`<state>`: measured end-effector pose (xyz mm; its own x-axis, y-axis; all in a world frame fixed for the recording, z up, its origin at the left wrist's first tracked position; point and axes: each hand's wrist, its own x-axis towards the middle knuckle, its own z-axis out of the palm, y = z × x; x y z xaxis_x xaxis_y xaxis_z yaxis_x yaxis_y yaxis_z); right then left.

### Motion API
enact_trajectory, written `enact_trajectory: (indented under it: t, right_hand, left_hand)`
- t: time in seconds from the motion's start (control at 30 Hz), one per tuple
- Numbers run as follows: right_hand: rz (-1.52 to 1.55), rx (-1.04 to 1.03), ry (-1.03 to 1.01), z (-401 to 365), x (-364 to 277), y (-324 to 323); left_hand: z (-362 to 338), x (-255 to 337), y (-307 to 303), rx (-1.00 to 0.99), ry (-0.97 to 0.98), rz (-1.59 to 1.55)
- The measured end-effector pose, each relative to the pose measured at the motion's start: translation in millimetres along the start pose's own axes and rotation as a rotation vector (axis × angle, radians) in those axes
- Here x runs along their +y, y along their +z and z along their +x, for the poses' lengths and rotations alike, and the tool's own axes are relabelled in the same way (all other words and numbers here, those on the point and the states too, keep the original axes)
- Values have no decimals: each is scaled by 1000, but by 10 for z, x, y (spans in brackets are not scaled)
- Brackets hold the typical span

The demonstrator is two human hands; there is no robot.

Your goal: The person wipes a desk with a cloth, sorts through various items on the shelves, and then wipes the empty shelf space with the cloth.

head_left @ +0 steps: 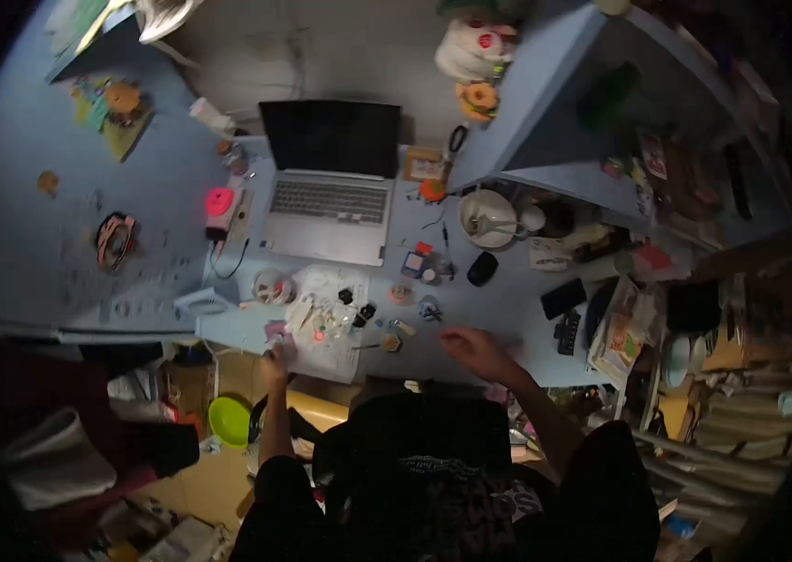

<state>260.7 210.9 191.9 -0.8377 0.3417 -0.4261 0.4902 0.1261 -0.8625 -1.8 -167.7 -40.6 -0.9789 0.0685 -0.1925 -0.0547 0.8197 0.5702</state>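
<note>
At the desk's front edge, my left hand point(274, 367) is closed around or against a small pinkish piece point(280, 341), too small to make out. It lies by the lower left of a white sheet point(325, 351) with small black and coloured items on it. To the right, my right hand point(473, 352) hovers low over the desk, its fingers smeared and hard to tell apart. Between the hands are a small yellowish hexagonal piece point(391, 343), a thin dark stick and a small pale tube point(404, 327). A clear round container point(273, 287) stands behind the sheet.
An open laptop point(328, 211) stands at the back. Right of it are a white bowl point(487, 218), a black mouse point(482, 269) and a black phone point(563, 299). A bin of papers point(619, 342) is at the right. A green basin point(229, 421) sits below the desk.
</note>
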Motion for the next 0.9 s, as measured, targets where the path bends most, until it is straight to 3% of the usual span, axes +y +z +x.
enact_trajectory:
  t: [0.07,0.23,0.3,0.4,0.47,0.5,0.53,0.6,0.63,0.7,0.73,0.8,0.83,0.9]
  right_hand:
    - [-11,-60,44,-60,85,-26]
    - [-3,103,-29,-218,297,-270]
    - [0,148,-1,-301,255,-508]
    - [-46,377,-167,-399,228,-885]
    - [-91,622,-185,-500,54,-1265]
    - [-113,702,-199,-580,-152,-1481]
    - [-137,776,-214,-623,-329,-1728]
    - [-112,953,-470,-430,-403,-2202]
    - [-227,1044,-491,-385,-660,-2386]
    - [-360,1164,-534,-110,-1113,-2760]
    - [-378,1193,-558,100,-1277,-2948]
    - [-572,1236,-423,430,-1610,-3242]
    - [-564,1224,-436,696,-1651,-3482]
    - [-939,1329,-459,1245,-1569,-3861]
  left_hand:
    - [121,180,-51,-6,-3,143]
    - [608,-33,72,-234,81,372]
    - [524,137,22,-142,51,383]
    - [593,139,14,-198,119,511]
    - [498,152,-27,-23,-30,518]
    - [417,218,-89,-25,-22,514]
    - [269,378,-209,29,118,458]
    - [5,747,-408,105,347,415]
    - [-108,954,-475,110,343,414]
    - [-335,1395,-569,44,682,232]
    - [-473,1652,-587,55,673,235]
    - [-701,2135,-584,63,985,161]
    - [-738,2251,-555,-3,985,206]
    - [-895,2613,-612,-75,1185,170]
